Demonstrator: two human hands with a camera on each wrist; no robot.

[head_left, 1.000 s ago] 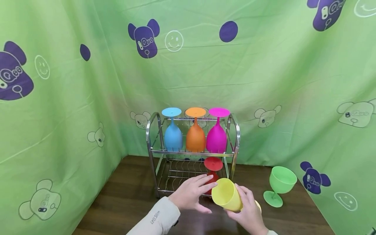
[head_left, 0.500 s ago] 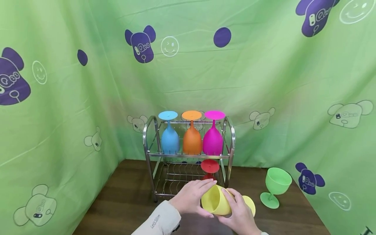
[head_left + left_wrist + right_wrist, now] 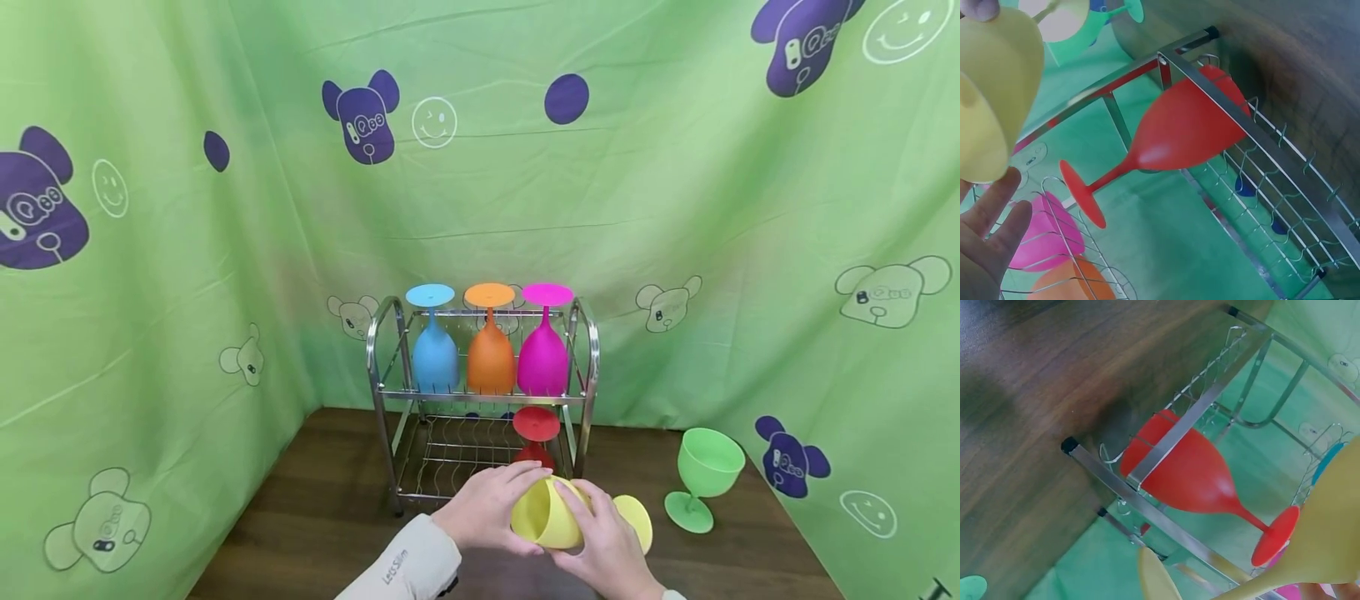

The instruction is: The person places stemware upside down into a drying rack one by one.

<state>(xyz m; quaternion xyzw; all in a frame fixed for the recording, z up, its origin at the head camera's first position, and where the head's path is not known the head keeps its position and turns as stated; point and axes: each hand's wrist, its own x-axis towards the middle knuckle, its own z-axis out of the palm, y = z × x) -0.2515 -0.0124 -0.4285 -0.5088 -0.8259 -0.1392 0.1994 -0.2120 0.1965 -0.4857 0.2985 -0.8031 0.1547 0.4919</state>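
A yellow goblet [image 3: 561,521] lies tipped on its side in the air between both hands, its mouth toward the left and its round foot toward the right. My right hand [image 3: 606,550] grips the bowl from the right. At the rim, my left hand [image 3: 486,508] holds the bowl between thumb and fingers, and in the left wrist view its fingertips meet the yellow goblet [image 3: 1007,75]. Just behind them, a red goblet [image 3: 536,425] stands upside down on the lower tier of a metal rack [image 3: 480,399]; the right wrist view shows the red goblet [image 3: 1185,469] whole.
On the upper tier stand a blue goblet [image 3: 435,358], an orange goblet [image 3: 491,358] and a magenta goblet [image 3: 543,358], all upside down. A green goblet [image 3: 708,467] stands upright on the brown wooden table [image 3: 285,533] at the right. Green printed cloth [image 3: 480,208] surrounds the table.
The yellow goblet has shifted left and turned more sideways in the right hand. My left hand, earlier spread beside it, has come to hold its rim. The camera view has shifted slightly.
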